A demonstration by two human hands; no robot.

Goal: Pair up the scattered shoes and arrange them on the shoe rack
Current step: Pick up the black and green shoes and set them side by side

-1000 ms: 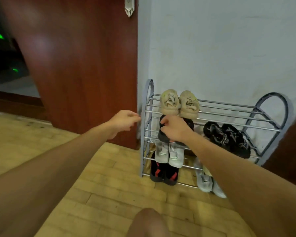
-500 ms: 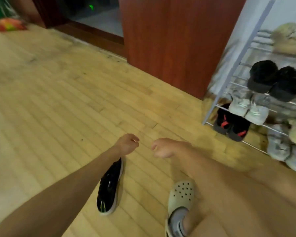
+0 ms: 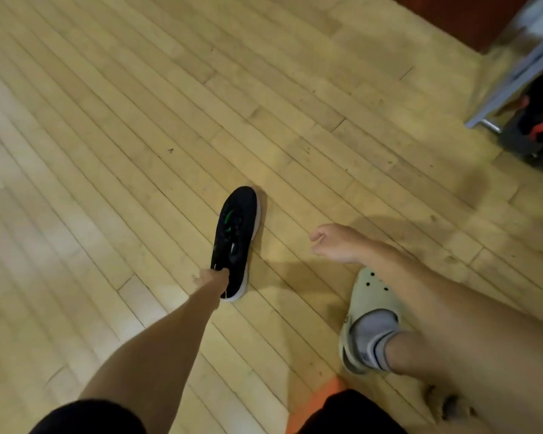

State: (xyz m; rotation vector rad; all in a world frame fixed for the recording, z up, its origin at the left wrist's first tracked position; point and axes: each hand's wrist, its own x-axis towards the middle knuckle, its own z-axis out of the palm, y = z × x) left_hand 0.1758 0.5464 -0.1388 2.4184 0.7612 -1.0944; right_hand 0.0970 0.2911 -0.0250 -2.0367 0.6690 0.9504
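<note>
While the black shoe [image 3: 237, 233] lies on the wooden floor [image 3: 107, 120], well apart from the shoe rack [image 3: 511, 76], left hand [image 3: 213, 278] gripping its heel, right hand [image 3: 336, 242] nearby, loosely curled, holding nothing.

Your left arm stretches down, left grip [image 3: 213, 277] pinching the black shoe [image 3: 236, 233] by its heel; your right grip [image 3: 336, 242] hangs loosely curled, empty.

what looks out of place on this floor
One black sneaker lies alone on the wooden floor, with no mate in view and apart from the shoe rack at the upper right edge. The left hand grips its heel end. The right hand hangs open beside it, holding nothing.
</note>
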